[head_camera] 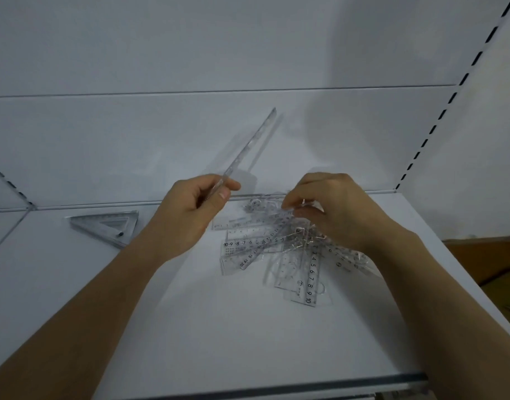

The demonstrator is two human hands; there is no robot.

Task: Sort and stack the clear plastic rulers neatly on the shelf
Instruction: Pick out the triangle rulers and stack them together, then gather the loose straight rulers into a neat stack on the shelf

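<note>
A loose heap of clear plastic rulers lies on the white shelf, right of centre. My left hand grips one end of a long clear ruler, held edge-on and slanting up toward the back right. My right hand hovers over the heap's far side, its fingertips pinching the end of a clear ruler that lies in the heap. A neat stack of clear triangular set squares rests on the shelf at the left, near the back wall.
The white back panel rises right behind the heap. A slotted upright runs up the right side, another at the far left. The shelf's metal front edge is near me. Brown cardboard shows beyond the shelf's right end.
</note>
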